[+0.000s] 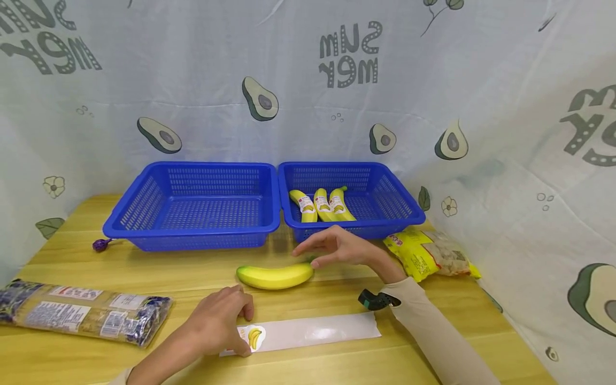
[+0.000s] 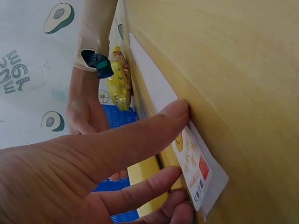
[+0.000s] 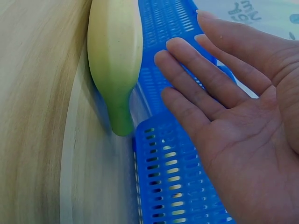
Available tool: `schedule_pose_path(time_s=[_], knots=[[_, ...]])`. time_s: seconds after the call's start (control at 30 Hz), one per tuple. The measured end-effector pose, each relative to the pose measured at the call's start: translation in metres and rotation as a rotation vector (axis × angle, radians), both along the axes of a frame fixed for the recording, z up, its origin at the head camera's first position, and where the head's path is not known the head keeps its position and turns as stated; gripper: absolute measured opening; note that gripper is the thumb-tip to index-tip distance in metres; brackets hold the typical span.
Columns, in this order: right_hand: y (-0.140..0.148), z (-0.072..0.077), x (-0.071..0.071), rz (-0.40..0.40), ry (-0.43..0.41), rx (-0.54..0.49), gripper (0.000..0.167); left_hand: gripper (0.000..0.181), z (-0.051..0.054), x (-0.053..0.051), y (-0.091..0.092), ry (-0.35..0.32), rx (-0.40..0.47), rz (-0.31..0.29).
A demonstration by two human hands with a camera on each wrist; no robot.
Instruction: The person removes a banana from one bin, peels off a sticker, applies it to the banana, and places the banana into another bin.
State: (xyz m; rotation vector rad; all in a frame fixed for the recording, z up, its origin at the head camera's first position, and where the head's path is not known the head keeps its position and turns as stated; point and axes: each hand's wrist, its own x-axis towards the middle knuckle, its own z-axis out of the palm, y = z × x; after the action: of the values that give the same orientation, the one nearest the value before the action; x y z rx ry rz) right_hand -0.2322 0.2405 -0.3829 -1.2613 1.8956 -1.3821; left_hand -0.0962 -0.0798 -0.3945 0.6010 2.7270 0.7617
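Note:
A yellow banana (image 1: 275,276) with green tips lies on the table between my hands. Over its right end hovers my right hand (image 1: 344,247), fingers spread and loosely bent; in the right wrist view the palm (image 3: 243,126) is bare and apart from the banana (image 3: 114,51). Nearer the front edge a white label strip (image 1: 317,331) lies flat, with a banana sticker (image 1: 254,338) at its left end. My left hand (image 1: 216,318) rests there, its thumb (image 2: 173,112) touching the strip by the sticker (image 2: 194,163), its other fingers (image 2: 145,191) loosely bent along the far edge.
Two blue baskets stand at the back; the left basket (image 1: 202,231) is bare inside, the right basket (image 1: 385,229) holds several labelled bananas (image 1: 327,206). A yellow bag (image 1: 428,254) lies at right, a long clear-wrapped package (image 1: 82,310) at left. A printed curtain (image 1: 308,123) hangs behind.

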Motion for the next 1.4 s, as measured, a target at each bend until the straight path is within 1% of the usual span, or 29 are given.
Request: schedule_pose_path(time_s=[0.13, 0.3, 0.43, 0.57, 0.63, 0.67, 0.7, 0.73, 0.8, 0.83, 0.87, 0.9, 0.93, 0.97, 1.03, 1.13, 1.27, 1.4], knots=[[-0.001, 0.002, 0.002, -0.004, -0.009, -0.004, 0.037, 0.049, -0.001, 0.002, -0.001, 0.012, 0.026, -0.025], [-0.002, 0.002, 0.003, -0.004, -0.008, 0.003, 0.036, 0.052, -0.003, 0.003, -0.001, 0.024, 0.034, -0.048], [-0.003, 0.002, 0.004, -0.004, -0.007, 0.001, 0.035, 0.056, -0.004, 0.003, 0.0, 0.011, 0.061, -0.072], [-0.005, 0.004, 0.005, 0.0, -0.008, -0.006, 0.036, 0.058, -0.004, 0.002, 0.0, -0.022, 0.092, -0.101], [-0.006, 0.005, 0.006, 0.006, -0.011, -0.009, 0.036, 0.056, -0.004, 0.001, -0.001, -0.057, 0.143, -0.127], [-0.006, 0.005, 0.007, 0.01, -0.012, -0.01, 0.036, 0.054, -0.016, -0.005, -0.004, -0.085, 0.185, -0.148], [-0.007, 0.006, 0.008, 0.014, -0.013, -0.012, 0.036, 0.05, -0.026, -0.011, -0.006, -0.115, 0.235, -0.168], [-0.007, 0.006, 0.008, 0.018, -0.014, -0.013, 0.036, 0.046, -0.03, -0.014, -0.008, -0.15, 0.29, -0.192], [-0.008, 0.007, 0.009, 0.027, -0.012, -0.015, 0.035, 0.033, -0.033, -0.019, -0.009, -0.224, 0.402, -0.239], [-0.008, 0.007, 0.009, 0.031, -0.009, -0.016, 0.035, 0.027, -0.034, -0.022, -0.009, -0.249, 0.449, -0.262], [-0.008, 0.008, 0.01, 0.033, -0.006, -0.018, 0.035, 0.021, -0.033, -0.023, -0.009, -0.269, 0.485, -0.279], [-0.008, 0.008, 0.011, 0.034, -0.002, -0.02, 0.035, 0.015, -0.021, -0.019, -0.007, -0.281, 0.51, -0.29], [-0.009, 0.01, 0.011, 0.036, 0.004, -0.022, 0.035, 0.011, -0.011, -0.016, -0.005, -0.287, 0.528, -0.304], [-0.009, 0.011, 0.012, 0.038, 0.006, -0.025, 0.035, 0.007, -0.006, -0.015, -0.004, -0.287, 0.543, -0.313], [-0.011, 0.013, 0.013, 0.038, 0.005, -0.028, 0.035, 0.005, -0.003, -0.014, -0.004, -0.28, 0.558, -0.326], [-0.013, 0.016, 0.016, 0.035, 0.0, -0.028, 0.035, 0.007, -0.002, -0.014, -0.004, -0.269, 0.567, -0.325], [-0.019, 0.02, 0.021, 0.042, 0.025, -0.033, 0.033, 0.008, -0.002, -0.016, 0.001, -0.221, 0.569, -0.287], [-0.026, 0.025, 0.028, 0.069, 0.101, -0.028, 0.03, 0.008, 0.001, -0.017, 0.009, -0.177, 0.57, -0.246]])
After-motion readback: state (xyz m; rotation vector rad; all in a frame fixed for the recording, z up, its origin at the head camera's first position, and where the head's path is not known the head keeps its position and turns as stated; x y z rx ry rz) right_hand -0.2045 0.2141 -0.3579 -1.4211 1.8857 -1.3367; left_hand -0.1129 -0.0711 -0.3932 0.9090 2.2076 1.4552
